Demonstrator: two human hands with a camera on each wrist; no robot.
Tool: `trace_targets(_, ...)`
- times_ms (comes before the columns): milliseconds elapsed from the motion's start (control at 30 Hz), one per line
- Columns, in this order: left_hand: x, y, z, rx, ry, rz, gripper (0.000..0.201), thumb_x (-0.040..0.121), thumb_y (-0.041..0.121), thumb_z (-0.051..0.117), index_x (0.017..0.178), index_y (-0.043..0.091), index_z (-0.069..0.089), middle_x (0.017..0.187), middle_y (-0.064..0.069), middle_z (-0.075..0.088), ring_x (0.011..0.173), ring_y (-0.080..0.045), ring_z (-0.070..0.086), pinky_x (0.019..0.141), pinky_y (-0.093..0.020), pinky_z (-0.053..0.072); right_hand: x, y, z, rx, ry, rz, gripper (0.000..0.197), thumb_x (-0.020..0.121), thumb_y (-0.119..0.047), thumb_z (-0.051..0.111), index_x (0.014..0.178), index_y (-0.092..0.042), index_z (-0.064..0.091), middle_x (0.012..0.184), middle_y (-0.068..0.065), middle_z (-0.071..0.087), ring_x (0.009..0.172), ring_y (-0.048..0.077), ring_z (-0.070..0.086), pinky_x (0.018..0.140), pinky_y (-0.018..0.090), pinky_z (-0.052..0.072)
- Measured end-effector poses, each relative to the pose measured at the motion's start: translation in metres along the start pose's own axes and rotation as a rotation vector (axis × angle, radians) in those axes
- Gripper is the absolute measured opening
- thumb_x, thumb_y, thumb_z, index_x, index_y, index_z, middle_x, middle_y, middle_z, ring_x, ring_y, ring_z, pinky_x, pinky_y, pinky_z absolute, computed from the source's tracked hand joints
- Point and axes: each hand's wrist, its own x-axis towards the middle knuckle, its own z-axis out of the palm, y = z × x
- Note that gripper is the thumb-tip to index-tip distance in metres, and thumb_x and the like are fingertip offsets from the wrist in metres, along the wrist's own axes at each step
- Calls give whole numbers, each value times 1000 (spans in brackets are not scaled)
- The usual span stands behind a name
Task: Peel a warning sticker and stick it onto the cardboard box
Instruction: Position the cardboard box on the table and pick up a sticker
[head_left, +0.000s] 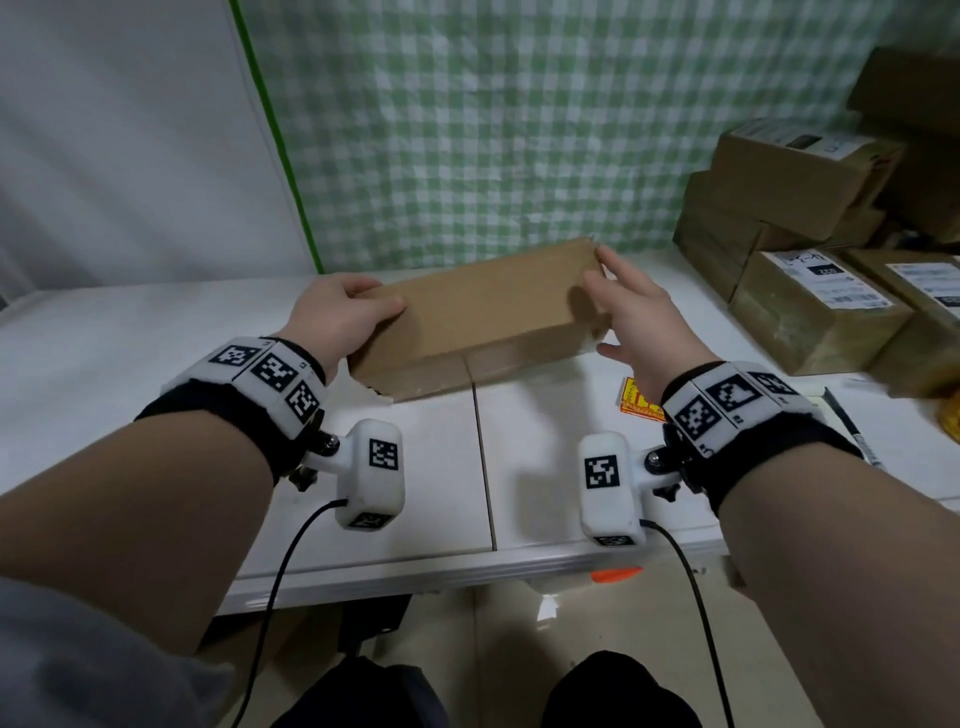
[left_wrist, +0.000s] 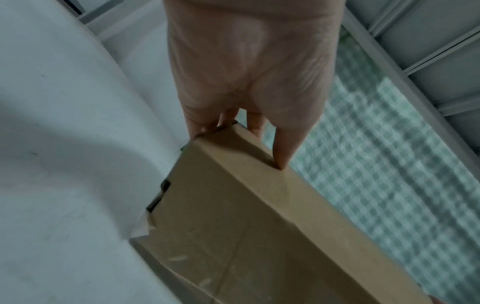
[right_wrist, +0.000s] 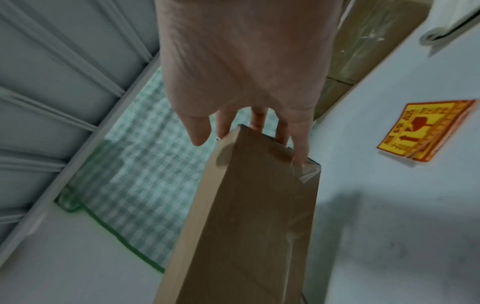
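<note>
A long plain cardboard box (head_left: 483, 306) lies across the white table (head_left: 545, 467), turned slightly so its right end is farther away. My left hand (head_left: 343, 312) grips its left end, thumb on the top face and fingers curled round the end. In the left wrist view the thumb (left_wrist: 283, 150) presses on the box (left_wrist: 246, 226). My right hand (head_left: 634, 312) is at the right end with straight fingers. In the right wrist view the fingers (right_wrist: 298, 148) touch the end of the box (right_wrist: 254, 205) and the thumb stands apart. A stack of yellow-red warning stickers (head_left: 636, 400) (right_wrist: 426, 131) lies under my right wrist.
Several taped, labelled cardboard boxes (head_left: 810, 306) are piled at the table's right side. A black pen (head_left: 847, 426) lies near them. A green checked cloth (head_left: 519, 130) hangs behind the table. An orange item (head_left: 615, 574) sticks out at the table's front edge.
</note>
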Motion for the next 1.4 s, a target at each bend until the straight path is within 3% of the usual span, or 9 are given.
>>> trace_targets(100, -4, 2, -4, 19, -45, -1, 70, 70, 36, 77, 132, 19, 50, 127, -4, 52, 108, -25, 56, 85, -38, 51, -3, -7, 5, 54, 36, -20, 44, 93, -30, 49, 137, -34, 47, 130, -7, 54, 108, 13, 55, 94, 44, 50)
trace_targets(267, -16, 0, -11, 221, -212, 42, 118, 39, 43, 91, 141, 29, 33, 136, -4, 36, 116, -24, 46, 86, -40, 53, -11, -25, 7, 197, 86, -34, 38, 93, -26, 49, 131, -26, 51, 113, -6, 62, 98, 11, 61, 76, 32, 52)
trace_targets(400, -22, 0, -15, 402, -175, 126, 106, 50, 23, 88, 139, 28, 30, 134, -5, 28, 115, -25, 41, 78, -35, 49, -11, -26, 7, 183, 91, -31, 27, 92, -29, 52, 117, -21, 59, 105, -6, 65, 88, 12, 62, 84, 37, 50)
trace_targets(567, -25, 6, -14, 679, -10, 288, 91, 54, 29, 80, 134, 24, 35, 128, -9, 34, 123, -35, 30, 100, -43, 34, -3, -4, 2, -3, 127, 59, 18, 88, -27, 54, 102, -20, 63, 114, 2, 64, 101, 20, 58, 83, 38, 53)
trace_targets(700, -30, 8, 1, 722, 70, 405, 87, 54, 32, 81, 129, 20, 40, 130, -10, 37, 127, -38, 23, 103, -49, 35, 9, 34, -18, -420, 240, 194, 23, 85, -19, 53, 100, -9, 67, 94, 9, 59, 88, 27, 53, 89, 40, 51)
trace_targets(867, -30, 3, 21, 823, 72, 422, 91, 50, 37, 83, 127, 17, 39, 136, -9, 36, 134, -40, 18, 102, -53, 38, 19, 68, -43, -782, 275, 411, 17, 87, -19, 54, 76, -7, 49, 79, 9, 52, 70, 25, 48, 62, 25, 42)
trace_targets(1000, -31, 1, 35, 951, 52, 407, 88, 48, 41, 83, 121, 14, 40, 130, -7, 43, 127, -34, 32, 101, -48, 32, 26, 74, -46, -885, 325, 486, 19, 81, -17, 60, 69, -6, 49, 61, 7, 48, 51, 18, 41, 43, 25, 24)
trace_targets(1267, -28, 8, 45, 1080, -36, 435, 77, 59, 70, 66, 109, 15, 49, 112, -7, 52, 110, -32, 48, 105, -55, 26, 32, 82, -45, -938, 410, 493, 23, 85, -13, 62, 68, -6, 48, 84, 11, 61, 102, 28, 62, 74, 29, 41)
trace_targets(1400, -27, 5, 51, 1050, -141, 374, 83, 63, 69, 64, 126, 20, 46, 122, -8, 47, 114, -30, 42, 86, -45, 42, 31, 80, -47, -971, 398, 468, 11, 92, -9, 50, 98, -4, 58, 120, 16, 61, 116, 29, 55, 87, 28, 37)
